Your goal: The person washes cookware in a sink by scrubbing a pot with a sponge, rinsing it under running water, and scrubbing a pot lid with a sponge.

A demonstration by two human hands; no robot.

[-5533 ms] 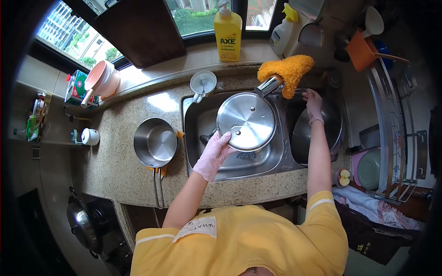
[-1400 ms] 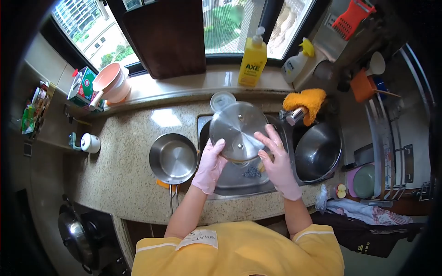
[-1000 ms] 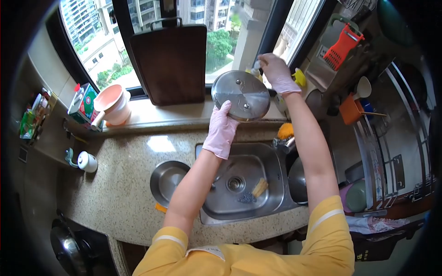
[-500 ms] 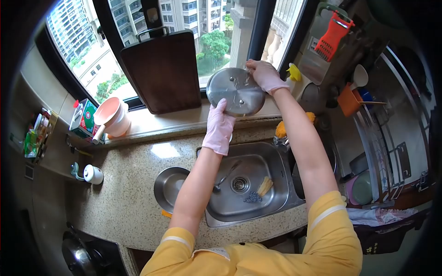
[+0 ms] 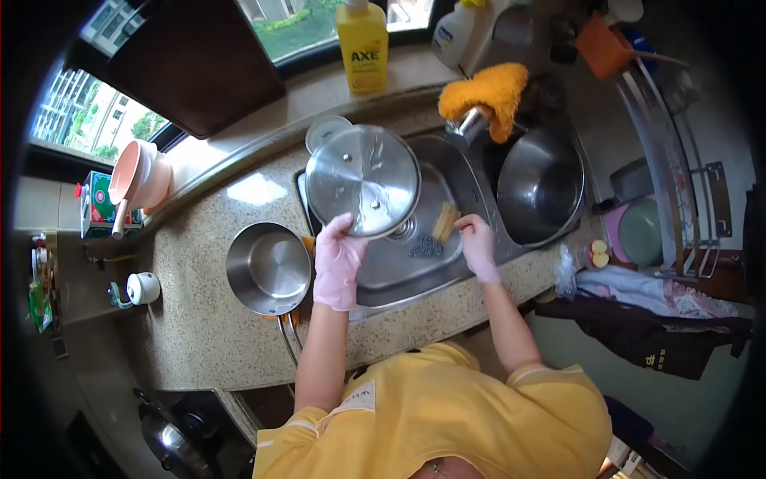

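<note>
My left hand (image 5: 339, 259), in a pink glove, grips the lower rim of a round metal pot lid (image 5: 375, 172). The lid is tilted above the sink's left side, its riveted, wet-looking face towards me. Over the sink (image 5: 383, 295), my gloved right hand (image 5: 479, 249) has its fingers pinched at the right edge of a yellowish loofah scrubber (image 5: 446, 221). Beside the loofah lies a grey steel-wool scrubber (image 5: 426, 246). The lid partly covers the drain. A steel saucepan (image 5: 267, 267) stands on the counter to the left.
A large steel pot (image 5: 541, 188) stands right of the sink, near the faucet with an orange cloth (image 5: 485, 92) draped over it. A yellow AXE bottle (image 5: 363, 52), a dark cutting board (image 5: 195, 68) and a pink pot (image 5: 140, 176) line the windowsill.
The lid has come down from near the window to above the sink, in my left hand alone. My right hand has left its rim and dropped to the loofah. The view tilts lower.
</note>
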